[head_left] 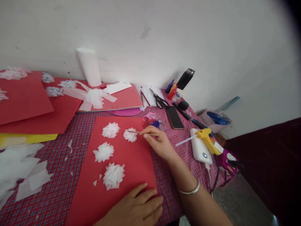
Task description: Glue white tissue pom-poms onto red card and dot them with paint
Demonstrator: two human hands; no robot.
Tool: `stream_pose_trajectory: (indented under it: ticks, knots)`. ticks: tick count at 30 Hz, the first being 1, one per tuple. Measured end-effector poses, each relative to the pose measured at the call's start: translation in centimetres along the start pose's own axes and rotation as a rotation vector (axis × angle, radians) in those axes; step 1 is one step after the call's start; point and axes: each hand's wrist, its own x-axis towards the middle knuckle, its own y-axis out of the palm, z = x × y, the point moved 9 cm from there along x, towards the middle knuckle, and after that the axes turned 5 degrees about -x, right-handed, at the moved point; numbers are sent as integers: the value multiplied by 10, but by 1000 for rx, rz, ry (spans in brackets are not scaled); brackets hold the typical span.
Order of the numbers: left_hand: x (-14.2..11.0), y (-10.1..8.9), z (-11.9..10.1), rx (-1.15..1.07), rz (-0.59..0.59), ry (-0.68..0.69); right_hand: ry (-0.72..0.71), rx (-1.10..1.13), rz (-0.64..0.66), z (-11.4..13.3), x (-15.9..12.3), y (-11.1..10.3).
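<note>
Pompoms of white tissue paper [110,130]: two pink-flecked, two plain.
Right hand [160,142] pinches a slim brown stick [137,132] at one flecked pompom; left hand [137,207] lies spread on their red paper sheet [131,163].

Looks forward and steeply down from the wearer's head, over the near side of the cloth-covered worktop [58,188], toward the pale wall [145,31] behind it. Stays near enough to catch the left hand [138,205] large at the bottom edge and the right hand [161,142] farther in, above the red sheet [131,163]. Spans widely, reaching the floor [254,197] at lower right. Shows the worktop's right side running obliquely. Darkens in a curve at the upper right corner.
</note>
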Motion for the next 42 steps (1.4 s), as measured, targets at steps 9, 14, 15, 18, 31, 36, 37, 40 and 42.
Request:
stream_pose_trajectory:
  ticks: [9,14,15,18,31,36,37,40,42]
  knots:
    - [-4,2,0,-1,0,11,199,-149,-447,-31,-4,-65]
    - [-1,2,0,2,38,4,216,-145,-400,-40,-2,-60]
    - [-1,1,1,0,33,1,216,-137,-393,-40,-1,-59]
    - [-1,1,1,-6,15,0,209,-128,-374,-41,-1,-58]
    - [-2,3,0,4,58,0,172,0,-394,-33,-2,-55]
    - [2,-3,2,-5,19,-26,110,49,-312,-11,-6,-35]
    - [2,-4,2,-3,7,-26,93,28,-275,-7,-6,-29]
    - [3,-6,1,6,-23,-7,16,-54,-150,2,-6,-11]
    - [2,-2,1,12,-2,0,-29,-93,-91,6,-6,-4]
